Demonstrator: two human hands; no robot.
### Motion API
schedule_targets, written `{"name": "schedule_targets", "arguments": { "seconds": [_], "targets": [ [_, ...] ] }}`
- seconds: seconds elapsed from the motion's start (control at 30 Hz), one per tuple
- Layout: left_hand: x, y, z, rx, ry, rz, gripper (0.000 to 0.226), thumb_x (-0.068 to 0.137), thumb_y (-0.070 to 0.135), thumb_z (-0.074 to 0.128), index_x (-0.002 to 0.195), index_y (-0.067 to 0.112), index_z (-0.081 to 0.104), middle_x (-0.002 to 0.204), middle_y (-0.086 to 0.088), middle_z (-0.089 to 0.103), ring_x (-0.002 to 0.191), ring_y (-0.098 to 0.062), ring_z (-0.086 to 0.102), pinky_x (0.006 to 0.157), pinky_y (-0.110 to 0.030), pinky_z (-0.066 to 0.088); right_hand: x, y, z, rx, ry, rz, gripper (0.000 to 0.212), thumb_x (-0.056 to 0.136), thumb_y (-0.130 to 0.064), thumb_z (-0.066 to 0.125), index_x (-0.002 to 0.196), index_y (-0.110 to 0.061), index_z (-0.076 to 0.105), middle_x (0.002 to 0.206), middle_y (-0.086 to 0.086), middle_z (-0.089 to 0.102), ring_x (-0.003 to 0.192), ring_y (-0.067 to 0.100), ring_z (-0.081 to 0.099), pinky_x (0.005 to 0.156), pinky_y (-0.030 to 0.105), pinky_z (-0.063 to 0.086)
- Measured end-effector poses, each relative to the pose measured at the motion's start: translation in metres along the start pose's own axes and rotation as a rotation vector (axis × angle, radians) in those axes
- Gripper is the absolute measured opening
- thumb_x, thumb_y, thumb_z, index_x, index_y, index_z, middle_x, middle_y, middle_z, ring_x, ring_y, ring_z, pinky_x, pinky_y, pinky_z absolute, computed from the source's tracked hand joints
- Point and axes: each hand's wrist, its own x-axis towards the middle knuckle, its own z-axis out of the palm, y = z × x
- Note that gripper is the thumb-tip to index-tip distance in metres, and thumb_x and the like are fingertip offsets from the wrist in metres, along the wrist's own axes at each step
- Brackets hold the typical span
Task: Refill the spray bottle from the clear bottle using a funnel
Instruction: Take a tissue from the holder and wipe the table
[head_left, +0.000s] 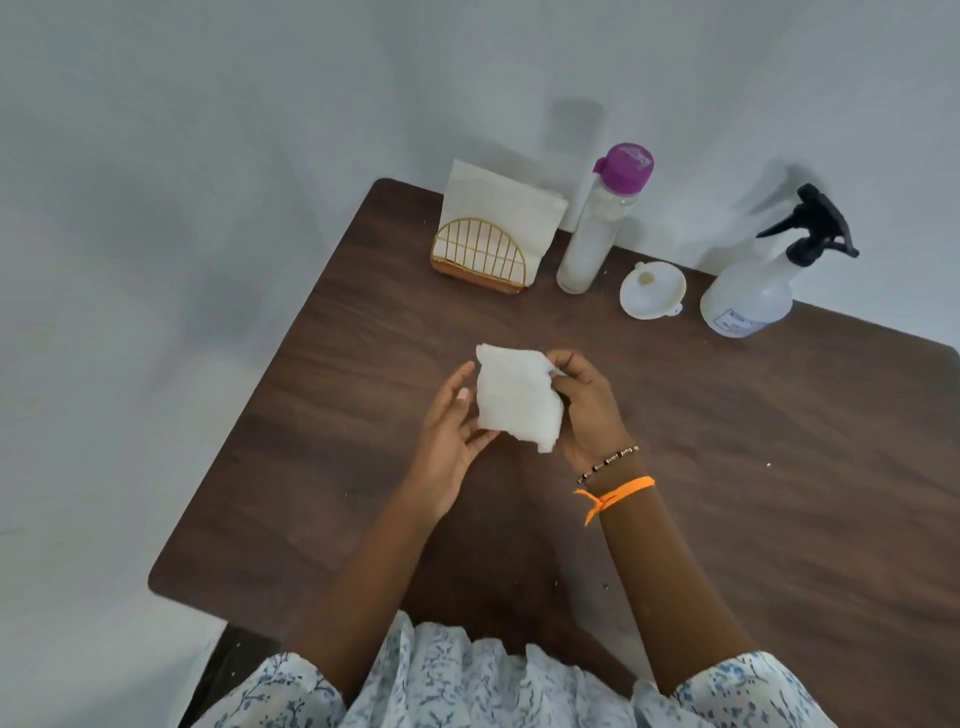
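Perhaps home: table (727, 467), napkin holder (475, 254)

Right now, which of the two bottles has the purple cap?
The tall clear bottle beside the napkin holder has it. The other, the spray bottle at the right, has a black trigger head instead.

There is one view only, taken from the person's head, looking forward and steeply down onto the dark brown wood-grain table (727, 467). It sits close above the forearms, with the pale grey wall (260, 130) behind the table's far edge. The wide lens bends the table's edges.
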Motion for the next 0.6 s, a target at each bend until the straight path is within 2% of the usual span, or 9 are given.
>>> {"name": "schedule_targets", "arguments": {
  "seconds": [0.07,0.13,0.23,0.3,0.37,0.5,0.6],
  "targets": [
    [-0.011,-0.003,-0.001,0.051,-0.041,-0.03,0.032,0.098,0.027,0.04,0.127,0.023,0.051,0.127,0.0,0.059,0.114,-0.017,0.058,0.087,-0.03,0.05,-0.014,0.01,-0.001,0.085,-0.016,0.069,0.03,0.087,0.014,0.032,0.08,-0.005,0.055,0.068,0.005,0.064,0.06,0.016,0.06,0.052,0.023,0.049],
    [-0.023,-0.006,0.0,0.091,-0.062,-0.077,0.026,0.096,0.023,0.045,0.118,0.019,0.057,0.118,-0.002,0.062,0.107,-0.015,0.06,0.086,-0.029,0.051,-0.026,0.02,-0.002,0.102,-0.019,0.081,0.028,0.088,0.013,0.035,0.085,-0.003,0.058,0.068,0.002,0.068,0.061,0.01,0.063,0.058,0.022,0.052],
    [-0.036,-0.013,0.0,0.16,-0.069,-0.081,0.023,0.089,0.01,0.058,0.112,0.012,0.06,0.106,-0.005,0.067,0.095,-0.014,0.065,0.087,-0.03,0.052,-0.038,0.036,-0.01,-0.092,-0.026,0.046,0.023,0.089,0.008,0.044,0.09,-0.005,0.063,0.083,0.01,0.067,0.074,0.016,0.062,0.073,0.029,0.051],
    [-0.041,-0.019,-0.002,0.229,-0.003,-0.071,0.027,0.084,0.004,0.063,0.111,0.007,0.061,0.109,-0.01,0.067,0.099,-0.022,0.065,0.091,-0.036,0.053,-0.045,0.043,-0.018,-0.22,-0.069,0.057,0.017,0.089,0.003,0.052,0.099,-0.002,0.064,0.098,0.018,0.066,0.085,0.022,0.061,0.079,0.035,0.05],
    [-0.041,-0.022,-0.006,0.303,0.087,-0.062,0.025,0.082,0.005,0.067,0.106,0.007,0.064,0.107,-0.014,0.069,0.097,-0.026,0.067,0.088,-0.039,0.054,-0.051,0.046,-0.024,-0.298,-0.136,0.052,0.025,0.086,-0.003,0.06,0.11,0.0,0.061,0.111,0.018,0.064,0.095,0.024,0.061,0.086,0.037,0.051],
    [-0.043,-0.023,-0.008,0.324,0.175,-0.045,0.023,0.079,0.009,0.071,0.101,0.003,0.065,0.095,-0.014,0.071,0.083,-0.021,0.068,0.077,-0.032,0.056,-0.052,0.046,-0.025,-0.49,-0.265,-0.047,0.041,0.077,0.003,0.068,0.113,-0.013,0.057,0.105,0.003,0.064,0.09,0.008,0.06,0.079,0.022,0.052],
    [-0.044,-0.021,-0.008,0.37,0.201,0.007,0.015,0.084,0.016,0.067,0.097,0.007,0.068,0.088,-0.005,0.071,0.075,-0.008,0.064,0.067,-0.015,0.051,-0.037,0.046,-0.02,-0.63,-0.224,-0.145,0.037,0.075,0.012,0.062,0.103,-0.012,0.062,0.092,0.003,0.063,0.074,-0.01,0.057,0.07,0.016,0.047]
  ]
}}
